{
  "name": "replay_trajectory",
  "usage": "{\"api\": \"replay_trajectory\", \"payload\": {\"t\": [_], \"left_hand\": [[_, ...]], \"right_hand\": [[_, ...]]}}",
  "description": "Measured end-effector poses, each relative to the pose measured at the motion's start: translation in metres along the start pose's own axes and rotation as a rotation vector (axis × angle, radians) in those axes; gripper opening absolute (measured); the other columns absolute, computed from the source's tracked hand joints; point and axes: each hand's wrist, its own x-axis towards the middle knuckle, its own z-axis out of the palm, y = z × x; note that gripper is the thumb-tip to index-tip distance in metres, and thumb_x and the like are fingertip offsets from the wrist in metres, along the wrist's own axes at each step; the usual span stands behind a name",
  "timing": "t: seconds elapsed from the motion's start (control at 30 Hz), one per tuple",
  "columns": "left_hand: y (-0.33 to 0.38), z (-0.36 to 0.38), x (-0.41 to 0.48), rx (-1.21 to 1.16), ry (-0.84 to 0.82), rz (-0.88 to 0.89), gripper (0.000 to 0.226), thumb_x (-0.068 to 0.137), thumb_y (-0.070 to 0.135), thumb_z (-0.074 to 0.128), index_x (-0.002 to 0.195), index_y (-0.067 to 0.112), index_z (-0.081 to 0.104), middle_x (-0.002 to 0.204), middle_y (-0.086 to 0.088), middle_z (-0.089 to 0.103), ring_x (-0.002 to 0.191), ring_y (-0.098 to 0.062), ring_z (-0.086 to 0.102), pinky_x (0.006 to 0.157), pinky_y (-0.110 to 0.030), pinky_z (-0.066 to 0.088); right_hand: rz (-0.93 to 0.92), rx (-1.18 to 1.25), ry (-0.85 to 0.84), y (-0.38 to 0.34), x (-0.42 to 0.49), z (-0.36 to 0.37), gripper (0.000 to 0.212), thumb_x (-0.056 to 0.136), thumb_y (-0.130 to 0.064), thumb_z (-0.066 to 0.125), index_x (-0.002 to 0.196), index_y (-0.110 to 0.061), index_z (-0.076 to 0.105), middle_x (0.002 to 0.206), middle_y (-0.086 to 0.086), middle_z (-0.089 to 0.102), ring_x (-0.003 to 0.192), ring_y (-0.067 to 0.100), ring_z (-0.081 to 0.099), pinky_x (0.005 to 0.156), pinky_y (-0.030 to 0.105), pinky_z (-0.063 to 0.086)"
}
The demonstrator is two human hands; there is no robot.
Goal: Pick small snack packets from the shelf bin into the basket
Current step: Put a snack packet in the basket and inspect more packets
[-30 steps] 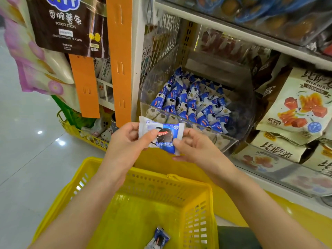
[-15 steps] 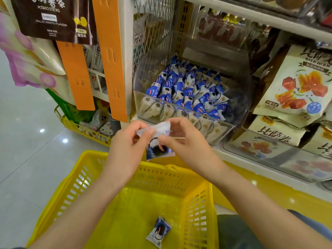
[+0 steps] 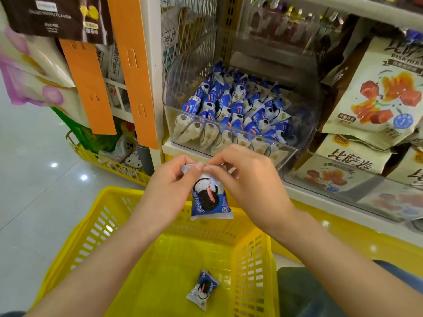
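**Item: one packet, held over the basket**

Change noted: a second ago we held the packet (image 3: 209, 197) flat and lengthwise, stretched between both hands in front of the bin (image 3: 306, 106). It now hangs upright from its top edge, cookie picture towards us, and the hands sit lower, below the bin's front wall.

Hands: the left hand (image 3: 169, 191) pinches the top seam between thumb and forefinger, its other fingers curled. The right hand (image 3: 254, 179) pinches the same seam from the other side, fingertips meeting the left thumb. Both forearms reach forward over the basket (image 3: 91, 236).

Location: the held packet hangs above the basket's far rim, clear of the floor of the basket.

Also listed: a second packet (image 3: 202, 289) lying inside the basket; many like packets (image 3: 238, 106) stacked in the bin on the shelf (image 3: 169, 146).
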Motion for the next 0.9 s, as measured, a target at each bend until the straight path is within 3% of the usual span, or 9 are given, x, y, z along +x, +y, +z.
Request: {"api": "replay_trajectory", "payload": {"t": [0.17, 0.27, 0.33, 0.43, 0.53, 0.67, 0.77, 0.83, 0.9], "left_hand": [[-0.007, -0.005, 0.007, 0.068, 0.221, 0.013, 0.014, 0.092, 0.02, 0.054, 0.08, 0.027, 0.052, 0.076, 0.002, 0.059, 0.073, -0.018, 0.058, 0.071, -0.035, 0.05], [-0.002, -0.008, 0.009, -0.2, -0.001, -0.339, 0.039, 0.098, 0.034, 0.037, 0.08, 0.013, 0.064, 0.062, -0.003, 0.067, 0.056, -0.017, 0.063, 0.054, -0.027, 0.053], [0.001, -0.008, 0.006, -0.41, -0.201, -0.5, 0.053, 0.094, 0.048, 0.033, 0.089, 0.007, 0.067, 0.075, -0.01, 0.073, 0.065, -0.02, 0.07, 0.056, -0.027, 0.056], [-0.001, -0.01, 0.004, -0.628, -0.198, -0.44, 0.043, 0.085, 0.046, 0.047, 0.097, 0.012, 0.069, 0.089, -0.014, 0.072, 0.077, -0.023, 0.07, 0.063, -0.031, 0.058], [-0.001, -0.012, 0.007, -0.548, -0.092, -0.298, 0.024, 0.09, 0.025, 0.052, 0.102, 0.014, 0.07, 0.091, -0.007, 0.073, 0.079, -0.016, 0.068, 0.066, -0.028, 0.056], [-0.001, -0.008, 0.004, -0.3, -0.034, -0.246, 0.023, 0.09, 0.012, 0.052, 0.105, 0.022, 0.066, 0.099, 0.001, 0.073, 0.096, -0.017, 0.068, 0.096, -0.045, 0.046], [0.002, -0.004, 0.0, -0.235, -0.085, -0.264, 0.026, 0.087, 0.008, 0.052, 0.1, 0.025, 0.067, 0.096, 0.004, 0.074, 0.094, -0.016, 0.068, 0.097, -0.046, 0.045], [0.001, -0.002, 0.0, -0.224, -0.105, -0.244, 0.029, 0.088, 0.006, 0.051, 0.102, 0.027, 0.066, 0.094, 0.006, 0.073, 0.091, -0.011, 0.068, 0.092, -0.039, 0.049], [-0.001, 0.0, 0.0, -0.137, -0.068, -0.151, 0.03, 0.089, 0.006, 0.052, 0.106, 0.031, 0.058, 0.095, 0.01, 0.07, 0.083, 0.005, 0.064, 0.08, -0.019, 0.049]], "right_hand": [[0.128, 0.12, 0.147, 0.007, 0.0, -0.003, 0.009, 0.088, -0.024, 0.06, 0.086, -0.016, 0.064, 0.081, -0.008, 0.061, 0.078, 0.003, 0.055, 0.066, 0.016, 0.046], [0.09, 0.207, 0.228, 0.005, 0.0, -0.007, 0.005, 0.088, -0.018, 0.06, 0.085, -0.015, 0.062, 0.084, -0.005, 0.062, 0.081, 0.004, 0.056, 0.069, 0.016, 0.047], [0.0, 0.201, 0.156, 0.003, -0.002, -0.006, 0.006, 0.088, -0.016, 0.061, 0.086, -0.011, 0.064, 0.092, -0.001, 0.062, 0.088, 0.004, 0.056, 0.075, 0.019, 0.048], [-0.193, 0.043, -0.037, 0.0, -0.006, -0.005, 0.014, 0.088, -0.019, 0.058, 0.087, -0.007, 0.065, 0.104, 0.005, 0.061, 0.096, 0.011, 0.057, 0.078, 0.03, 0.049], [-0.239, -0.036, -0.126, 0.002, -0.004, -0.005, 0.016, 0.089, -0.022, 0.057, 0.092, -0.009, 0.065, 0.113, 0.005, 0.058, 0.104, 0.017, 0.057, 0.08, 0.037, 0.051], [0.198, 0.21, -0.093, 0.003, 0.0, -0.001, 0.03, 0.093, -0.032, 0.048, 0.118, -0.016, 0.053, 0.117, -0.005, 0.054, 0.102, 0.0, 0.051, 0.089, 0.024, 0.046], [0.53, 0.439, -0.187, 0.009, 0.007, 0.002, 0.03, 0.097, -0.029, 0.042, 0.119, -0.012, 0.054, 0.116, 0.001, 0.062, 0.096, 0.008, 0.061, 0.08, 0.025, 0.053], [0.602, 0.587, -0.238, 0.01, 0.009, 0.002, 0.029, 0.098, -0.023, 0.043, 0.106, -0.002, 0.061, 0.101, 0.007, 0.068, 0.077, 0.005, 0.065, 0.066, 0.02, 0.056], [0.607, 0.642, -0.215, 0.008, 0.009, 0.002, 0.029, 0.096, -0.019, 0.046, 0.096, 0.005, 0.062, 0.093, 0.012, 0.069, 0.065, 0.002, 0.064, 0.058, 0.018, 0.055]]}}
